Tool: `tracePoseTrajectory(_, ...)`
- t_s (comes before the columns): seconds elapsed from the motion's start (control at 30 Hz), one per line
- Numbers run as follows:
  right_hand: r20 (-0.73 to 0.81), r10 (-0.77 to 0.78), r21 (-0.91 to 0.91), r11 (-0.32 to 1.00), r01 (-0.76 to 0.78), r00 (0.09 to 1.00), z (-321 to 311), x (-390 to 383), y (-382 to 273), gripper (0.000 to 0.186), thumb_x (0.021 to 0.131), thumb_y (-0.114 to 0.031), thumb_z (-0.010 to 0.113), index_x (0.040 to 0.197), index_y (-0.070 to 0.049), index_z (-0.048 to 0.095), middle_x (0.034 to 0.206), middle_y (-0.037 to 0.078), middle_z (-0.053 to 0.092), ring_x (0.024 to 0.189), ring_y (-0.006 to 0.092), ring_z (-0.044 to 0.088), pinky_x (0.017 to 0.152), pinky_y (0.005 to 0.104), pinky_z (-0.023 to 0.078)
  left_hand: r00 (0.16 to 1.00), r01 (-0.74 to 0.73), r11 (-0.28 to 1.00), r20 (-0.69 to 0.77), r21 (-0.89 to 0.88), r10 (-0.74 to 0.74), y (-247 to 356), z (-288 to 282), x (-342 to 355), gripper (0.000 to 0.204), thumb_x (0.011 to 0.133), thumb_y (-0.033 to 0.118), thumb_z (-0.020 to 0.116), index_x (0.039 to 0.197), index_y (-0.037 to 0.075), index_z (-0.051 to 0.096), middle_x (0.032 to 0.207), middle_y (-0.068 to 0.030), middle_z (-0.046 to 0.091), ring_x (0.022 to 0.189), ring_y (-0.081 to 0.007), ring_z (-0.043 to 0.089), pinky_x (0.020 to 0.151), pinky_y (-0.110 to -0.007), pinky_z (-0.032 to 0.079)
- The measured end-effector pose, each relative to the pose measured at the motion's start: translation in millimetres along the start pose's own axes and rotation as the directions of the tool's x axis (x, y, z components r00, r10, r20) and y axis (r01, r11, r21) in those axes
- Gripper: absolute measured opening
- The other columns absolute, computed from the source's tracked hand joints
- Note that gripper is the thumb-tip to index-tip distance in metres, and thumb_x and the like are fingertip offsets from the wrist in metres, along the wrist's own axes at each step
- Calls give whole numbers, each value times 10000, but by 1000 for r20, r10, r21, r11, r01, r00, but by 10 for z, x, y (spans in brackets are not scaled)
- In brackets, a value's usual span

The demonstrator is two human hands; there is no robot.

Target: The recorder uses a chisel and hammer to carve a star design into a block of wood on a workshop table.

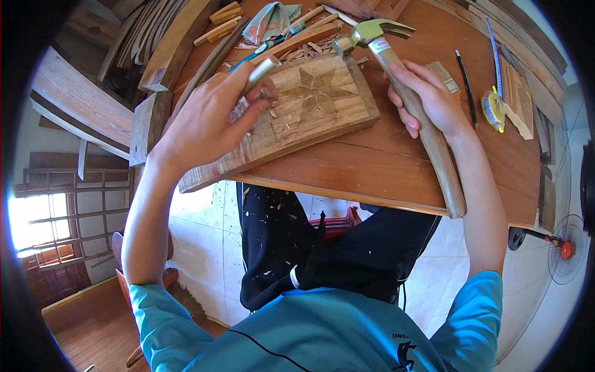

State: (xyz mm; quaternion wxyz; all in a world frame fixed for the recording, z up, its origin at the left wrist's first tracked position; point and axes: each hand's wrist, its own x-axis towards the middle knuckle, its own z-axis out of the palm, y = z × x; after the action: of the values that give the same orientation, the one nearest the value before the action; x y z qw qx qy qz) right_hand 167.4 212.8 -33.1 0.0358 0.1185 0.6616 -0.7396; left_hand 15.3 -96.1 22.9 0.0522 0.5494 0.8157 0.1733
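My left hand is closed around a tool with a pale, round-ended cylindrical handle; its working end is hidden by the fingers. This hand is over the left part of a thick wooden board with a star-like flower carved in its face. Wood chips lie around the thumb and fingertips. To the right of the board, my right hand grips a claw hammer high on its wooden handle. The metal head points away from me, and the handle's end hangs past the table's near edge.
On the brown table lie a black pencil, a yellow tape measure and a light wood piece. A cloth, wood strips and shavings are beyond the board. Timber is stacked left; a fan stands right.
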Motion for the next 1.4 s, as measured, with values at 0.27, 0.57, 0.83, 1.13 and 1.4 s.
tracePoseTrajectory(0.27,-4,-6,-28,1000,6,1000,16,-12,-8,363,1048,-409,585,1049,-48,544,751,32,552,442,81,525,372,249,449,999,-41,988,13,152,40,76,-3,-165,294,942,79,590,1224,-2,589,1093,-217,654,963,-385,628,846,-491,476)
tracePoseTrajectory(0.57,7,-8,-18,1000,8,1000,-1,0,0,363,1047,-407,586,1050,-46,551,745,31,557,440,80,523,372,249,447,995,98,992,15,77,-99,65,38,-169,389,891,96,607,1252,-38,551,1010,-235,592,969,-413,591,915,-494,455)
tracePoseTrajectory(0.83,8,-12,-23,1000,13,1000,22,6,-2,361,1046,-409,586,1059,-51,547,747,30,554,437,79,520,371,251,449,954,-158,987,-255,31,161,-141,101,-111,261,1010,70,554,1245,-41,581,996,-138,571,916,-278,592,849,-379,485)
tracePoseTrajectory(1.13,-13,7,-27,1000,-7,1000,38,1,0,395,1045,-411,588,1093,-22,550,754,37,544,427,84,504,364,252,430,947,-244,745,-319,-621,43,-134,191,93,392,1086,148,512,1447,9,453,1434,-198,593,1245,-299,653,1064,-396,521)
tracePoseTrajectory(1.4,-63,-9,-44,999,6,998,62,4,27,371,1078,-393,515,1146,-30,560,732,22,524,392,69,471,334,232,415,919,-230,781,-394,-581,-22,-269,249,83,360,1115,225,441,1407,22,498,1339,-221,646,1223,-325,664,1050,-484,547)
